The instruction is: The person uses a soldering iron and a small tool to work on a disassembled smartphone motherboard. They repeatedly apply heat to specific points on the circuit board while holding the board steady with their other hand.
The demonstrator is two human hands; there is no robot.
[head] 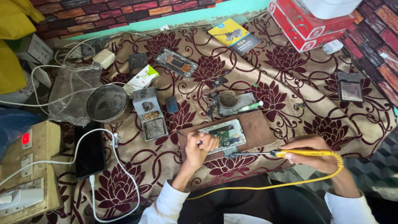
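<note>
Floral cloth [290,83], left hand [198,146] pinching something hidden over opened phone [224,135], right hand [313,154] clamped on yellow soldering iron [290,153]

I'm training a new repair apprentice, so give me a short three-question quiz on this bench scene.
1. True or false: the right hand holds a yellow soldering iron.
2. What lies under the opened phone? A) brown board B) metal tin C) red box
3. Fill in: the left hand rests on the ____.

Key: 1 true; 2 A, the brown board; 3 opened phone.
</note>
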